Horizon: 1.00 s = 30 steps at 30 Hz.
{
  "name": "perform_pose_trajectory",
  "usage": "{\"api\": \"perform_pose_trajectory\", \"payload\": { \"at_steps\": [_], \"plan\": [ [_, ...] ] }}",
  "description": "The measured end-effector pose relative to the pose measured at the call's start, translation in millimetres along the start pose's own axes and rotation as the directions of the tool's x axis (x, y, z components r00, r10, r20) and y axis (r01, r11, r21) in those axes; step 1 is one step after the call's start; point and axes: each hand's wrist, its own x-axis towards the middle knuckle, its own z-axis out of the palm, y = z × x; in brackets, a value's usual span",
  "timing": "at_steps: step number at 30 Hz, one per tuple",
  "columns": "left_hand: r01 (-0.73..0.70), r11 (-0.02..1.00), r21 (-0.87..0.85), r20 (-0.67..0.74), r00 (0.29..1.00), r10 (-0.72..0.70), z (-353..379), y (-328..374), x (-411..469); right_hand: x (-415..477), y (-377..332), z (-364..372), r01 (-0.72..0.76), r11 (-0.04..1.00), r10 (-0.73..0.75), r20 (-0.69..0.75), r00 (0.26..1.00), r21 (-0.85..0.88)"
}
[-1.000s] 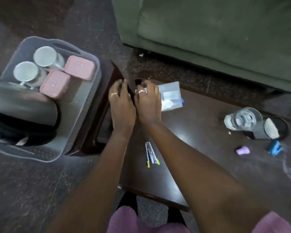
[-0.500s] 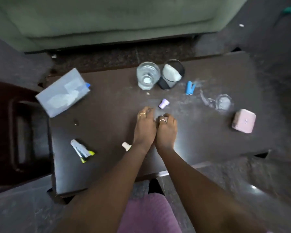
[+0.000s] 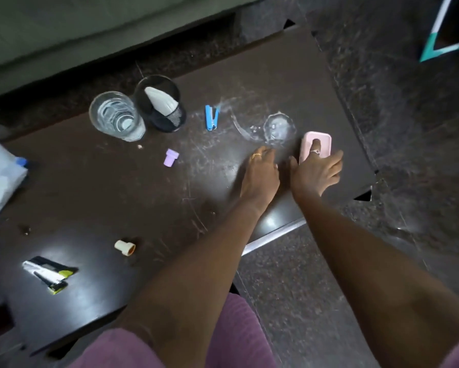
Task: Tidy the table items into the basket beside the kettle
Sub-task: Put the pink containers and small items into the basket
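A pink box (image 3: 324, 140) lies near the right end of the dark table (image 3: 117, 197). My right hand (image 3: 314, 172) lies over it, one finger across its lid and the others spread along its side. My left hand (image 3: 261, 175) rests flat on the table just left of it, holding nothing. Further left stand a clear glass (image 3: 115, 119) and a black mesh cup (image 3: 159, 104) with a white item inside. A blue clip (image 3: 211, 118), a purple cap (image 3: 171, 157), a cream cap (image 3: 125, 247) and a pen pack (image 3: 49, 272) lie loose. The basket and kettle are out of view.
A clear plastic bag (image 3: 0, 179) lies at the table's left edge. A green sofa (image 3: 77, 30) runs along the far side. Water rings mark the table by the pink box. Dark stone floor (image 3: 408, 128) surrounds the table on the right.
Both hands moved right along the table from its left corner. My right hand has spread and landed on the pink box. The view swung right, so the basket left the frame.
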Motion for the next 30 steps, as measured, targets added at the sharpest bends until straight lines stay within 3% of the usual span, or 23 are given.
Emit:
{"api": "perform_pose_trajectory", "payload": {
  "at_steps": [4,9,13,17,22,25,27,30],
  "plan": [
    [0.018,1.000,-0.010,0.043,0.999,-0.017,13,4,4,17,18,7,-0.027,0.986,0.004,0.137,0.991,0.163],
    [0.097,0.994,-0.054,0.046,0.994,-0.095,16,-12,0,1,18,9,0.011,0.946,-0.043,0.092,0.995,0.324],
    [0.173,0.975,-0.138,-0.008,0.984,-0.176,3,-29,-8,-37,11,15,0.175,0.889,-0.224,0.070,0.972,0.423],
    [0.237,0.946,-0.222,-0.108,0.958,-0.266,-25,-57,-23,-81,-7,21,0.384,0.806,-0.472,0.098,0.876,0.449],
    [0.325,0.894,-0.309,-0.265,0.873,-0.409,-80,-105,-49,-134,-53,26,0.560,0.673,-0.706,0.194,0.681,0.483],
    [0.357,0.863,-0.358,-0.363,0.798,-0.481,-118,-136,-68,-166,-91,27,0.581,0.605,-0.771,0.220,0.598,0.545],
    [0.394,0.820,-0.414,-0.418,0.718,-0.556,-144,-155,-82,-187,-116,31,0.582,0.566,-0.805,0.237,0.544,0.584],
    [0.429,0.742,-0.515,-0.508,0.544,-0.667,-191,-184,-107,-227,-156,35,0.610,0.487,-0.865,0.247,0.437,0.625]
  ]
}}
